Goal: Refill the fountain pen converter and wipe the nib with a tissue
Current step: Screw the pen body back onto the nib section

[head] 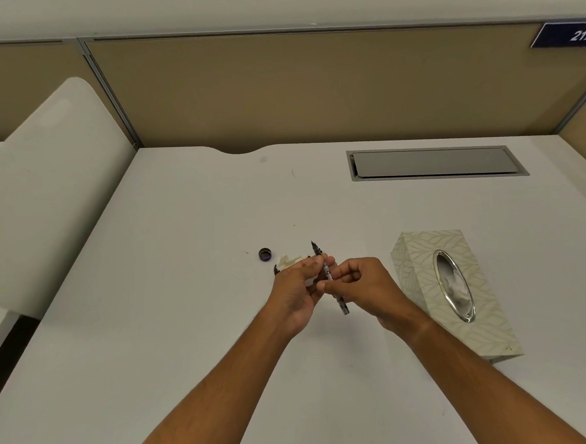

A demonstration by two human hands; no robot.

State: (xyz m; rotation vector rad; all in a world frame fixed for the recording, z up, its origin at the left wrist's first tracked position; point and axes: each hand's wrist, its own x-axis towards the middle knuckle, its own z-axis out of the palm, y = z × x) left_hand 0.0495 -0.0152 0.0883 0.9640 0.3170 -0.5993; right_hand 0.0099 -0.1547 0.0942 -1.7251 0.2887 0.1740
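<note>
Pen held in both hands above the desk, nib pointing away.
My left hand (297, 286) pinches the fountain pen (329, 276) and hides a crumpled tissue (289, 260); my right hand (364, 284) pinches the barrel; something dark under the tissue, unreadable; cap (265, 254) left; tissue box (450, 291) right; bare desk (189, 228) beyond.

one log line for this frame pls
hands: both grip pen | nib: up, away | tissue: behind left hand | cap: on desk

The left hand (297, 286) hides most of the tissue (289, 260) and ink bottle.
</note>
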